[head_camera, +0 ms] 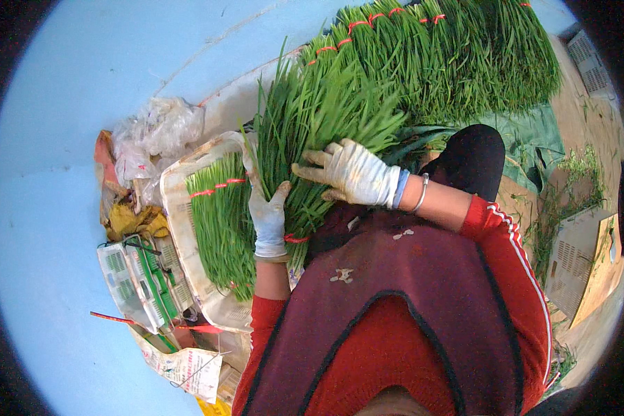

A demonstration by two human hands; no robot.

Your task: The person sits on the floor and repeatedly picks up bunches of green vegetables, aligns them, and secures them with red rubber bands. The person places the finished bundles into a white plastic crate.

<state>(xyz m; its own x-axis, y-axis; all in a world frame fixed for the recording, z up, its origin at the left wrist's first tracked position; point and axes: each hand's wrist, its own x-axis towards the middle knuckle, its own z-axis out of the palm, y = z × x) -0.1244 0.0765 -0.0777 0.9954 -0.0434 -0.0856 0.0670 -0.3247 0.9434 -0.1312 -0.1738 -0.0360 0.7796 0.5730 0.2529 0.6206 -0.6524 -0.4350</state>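
Observation:
A bundle of long green chive-like leaves (312, 130) stands slanted before my lap, with a red tie (296, 238) around its lower end. My left hand (270, 218), in a soiled white glove, is against the bundle's left side with the thumb raised. Some leaves lie between thumb and fingers; whether it grips them is unclear. My right hand (351, 174), gloved too, rests on the leaves from the right, its fingers spread. Left of the bundle, a white plastic crate (176, 208) holds more tied greens (218, 223).
Several red-tied bundles (437, 62) are lined up at the back, beside a green cloth (535, 140). Clear plastic bags (161, 125) and stacked crates (135, 281) lie at the left. Another crate (572, 260) and loose leaf scraps (582, 171) are at the right.

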